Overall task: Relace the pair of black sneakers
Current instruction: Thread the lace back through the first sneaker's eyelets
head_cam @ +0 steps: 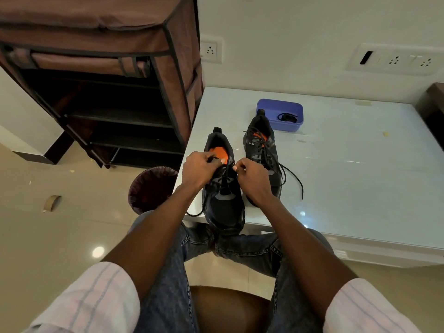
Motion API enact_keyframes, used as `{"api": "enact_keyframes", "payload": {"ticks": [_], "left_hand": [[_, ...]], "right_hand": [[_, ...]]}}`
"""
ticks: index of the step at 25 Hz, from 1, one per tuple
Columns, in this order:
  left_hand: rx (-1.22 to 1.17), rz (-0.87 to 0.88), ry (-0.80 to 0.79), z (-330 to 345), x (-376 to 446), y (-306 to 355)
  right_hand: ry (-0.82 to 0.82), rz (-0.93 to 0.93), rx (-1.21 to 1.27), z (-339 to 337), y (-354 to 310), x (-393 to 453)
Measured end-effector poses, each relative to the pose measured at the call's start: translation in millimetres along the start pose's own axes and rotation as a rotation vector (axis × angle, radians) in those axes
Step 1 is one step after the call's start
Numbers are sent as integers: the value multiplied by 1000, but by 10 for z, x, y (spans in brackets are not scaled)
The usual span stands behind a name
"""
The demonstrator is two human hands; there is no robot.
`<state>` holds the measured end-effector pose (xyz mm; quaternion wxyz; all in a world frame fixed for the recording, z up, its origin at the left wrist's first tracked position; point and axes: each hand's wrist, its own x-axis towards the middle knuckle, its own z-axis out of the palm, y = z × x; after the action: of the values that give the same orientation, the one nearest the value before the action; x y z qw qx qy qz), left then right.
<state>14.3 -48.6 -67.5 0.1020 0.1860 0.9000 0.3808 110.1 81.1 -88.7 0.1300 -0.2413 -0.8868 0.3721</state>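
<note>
Two black sneakers with orange insoles stand on the white table, toes toward me. The near sneaker sits at the table's front left edge, its toe over the edge. My left hand pinches its tongue or lace near the collar. My right hand pinches the black lace at the upper eyelets on the other side. One lace end hangs off the left side. The second sneaker stands just right of it, laced, with loose lace ends trailing across the table.
A blue plastic tray holding a small black item sits behind the second sneaker. A brown fabric shoe rack stands left of the table, a dark lined bin below the table corner. A tape roll lies on the floor.
</note>
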Motion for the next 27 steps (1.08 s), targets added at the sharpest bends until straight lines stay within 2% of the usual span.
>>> {"api": "enact_keyframes", "payload": {"ticks": [3,5,7,10,12,13,15,17,19,21,24,25,27], "left_hand": [[40,-27,7,-16,5,40],[32,-33,-2,-43,10,47],[-1,-20,-22,-69,19,30],[-29,-1,-50,-94,49,-76],[-66,-19,-36,-97,59,-123],[-89,-26,-38,-101,63,-130],[-134,-32,-60,-120,65,-125],[-175,-33,-80,-135,55,-122],[-198,-25,-79,-134,45,-141],[-192,-26,-73,-135,33,-147],[-187,-48,-78,-131,54,-157],[-190,-57,-77,-133,60,-159],[-193,-72,-72,-138,67,-162]], "right_hand": [[-10,25,83,-9,34,-9],[52,58,130,-70,55,1],[224,140,144,-221,87,51],[579,415,231,-528,287,115],[669,518,249,-587,387,113],[673,478,173,-554,373,90],[628,188,-66,-394,290,53],[433,-112,-199,-173,212,25],[227,-256,-241,10,175,-18],[178,-312,-251,105,199,-40],[319,-320,-252,1,214,32],[403,-256,-254,-85,226,73],[583,28,-186,-325,339,147]]}}
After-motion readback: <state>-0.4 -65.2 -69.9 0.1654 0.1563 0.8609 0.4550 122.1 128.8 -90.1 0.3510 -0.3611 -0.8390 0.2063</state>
